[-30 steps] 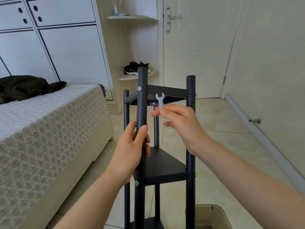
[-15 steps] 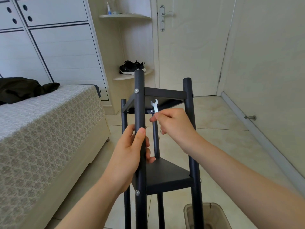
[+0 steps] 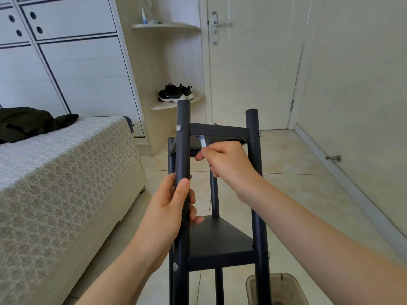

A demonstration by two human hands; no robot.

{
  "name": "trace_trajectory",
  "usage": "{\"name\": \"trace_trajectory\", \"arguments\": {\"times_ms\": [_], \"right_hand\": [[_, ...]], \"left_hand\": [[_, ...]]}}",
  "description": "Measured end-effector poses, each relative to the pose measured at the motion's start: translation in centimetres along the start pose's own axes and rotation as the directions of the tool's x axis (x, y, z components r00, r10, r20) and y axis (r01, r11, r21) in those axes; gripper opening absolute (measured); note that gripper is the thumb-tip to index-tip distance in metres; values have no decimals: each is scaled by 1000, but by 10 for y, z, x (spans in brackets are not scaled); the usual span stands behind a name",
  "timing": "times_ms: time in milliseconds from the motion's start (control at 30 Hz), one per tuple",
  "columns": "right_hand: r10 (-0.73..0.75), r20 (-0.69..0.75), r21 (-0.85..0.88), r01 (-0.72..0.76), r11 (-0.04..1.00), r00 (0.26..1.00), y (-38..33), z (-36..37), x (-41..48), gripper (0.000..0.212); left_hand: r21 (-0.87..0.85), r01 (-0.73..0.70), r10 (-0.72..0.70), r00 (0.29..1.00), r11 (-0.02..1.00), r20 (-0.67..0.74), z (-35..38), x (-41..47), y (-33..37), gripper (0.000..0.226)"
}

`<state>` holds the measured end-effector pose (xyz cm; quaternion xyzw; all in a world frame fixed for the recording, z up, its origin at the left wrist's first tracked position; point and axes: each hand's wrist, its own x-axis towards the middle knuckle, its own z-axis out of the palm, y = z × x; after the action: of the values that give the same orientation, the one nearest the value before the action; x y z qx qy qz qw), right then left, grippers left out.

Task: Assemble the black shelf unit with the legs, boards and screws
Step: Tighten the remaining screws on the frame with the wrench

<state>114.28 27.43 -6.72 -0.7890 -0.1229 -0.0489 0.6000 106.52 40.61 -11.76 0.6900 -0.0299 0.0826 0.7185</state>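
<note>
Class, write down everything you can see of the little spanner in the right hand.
The spanner is small, flat and silvery, metal by its look. Only its upper part shows, pointing up at a slight tilt. Its head sits under the top board, beside the nearest leg, and is blurred. The right hand pinches its lower end, hiding the rest.

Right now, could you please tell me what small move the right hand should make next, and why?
Probably turn the wrench a short arc: the right hand pinches it with its head tucked under the top board beside the leg that the left hand grips.
</note>
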Motion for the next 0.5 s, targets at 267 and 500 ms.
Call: {"name": "trace_trajectory", "arguments": {"times_ms": [267,500], "right_hand": [[-109,-6,-100,108,989,994,-2,7,0,24],[-233,-44,-229,217,949,971,1,12,5,27]], "left_hand": [[-13,5,-4,1000,1000,29,-4,-2,-2,35],[-23,-3,4,998,1000,63,-6,-3,-2,34]]}}
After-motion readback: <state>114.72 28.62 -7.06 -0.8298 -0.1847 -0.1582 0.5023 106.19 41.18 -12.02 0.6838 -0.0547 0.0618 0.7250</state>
